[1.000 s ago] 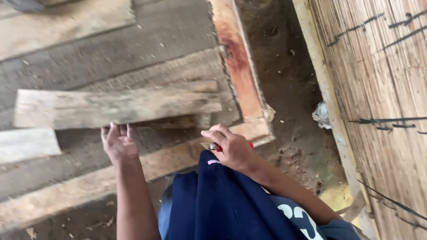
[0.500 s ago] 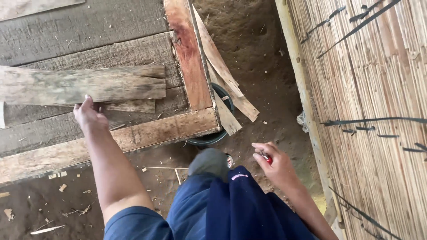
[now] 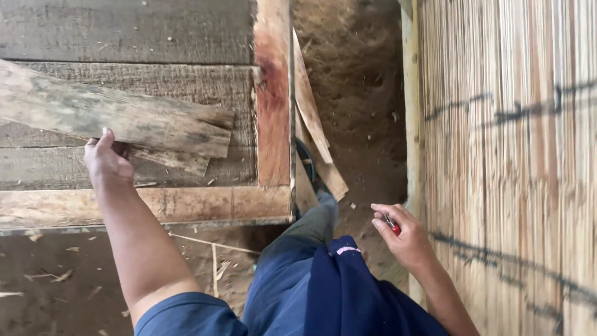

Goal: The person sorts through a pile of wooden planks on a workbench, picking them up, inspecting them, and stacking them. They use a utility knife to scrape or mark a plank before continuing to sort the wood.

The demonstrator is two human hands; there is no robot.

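At nine o'clock I see the wooden platform (image 3: pixel 143 34), a loose plank (image 3: pixel 118 118) lying across it. My left hand (image 3: pixel 107 163) rests on that plank, fingers curled over its edge. At four o'clock, my right hand (image 3: pixel 403 236) pinches a small red object (image 3: pixel 394 228).

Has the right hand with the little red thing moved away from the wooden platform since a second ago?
Yes. The right hand, holding the red thing, left the platform's front beam and moved right, toward the reed wall.

Rustic outdoor carpentry spot: rough plank platform (image 3: pixel 124 37), bare dirt ground (image 3: pixel 354 74), split-bamboo wall (image 3: pixel 510 155), wood scraps (image 3: pixel 311 112).
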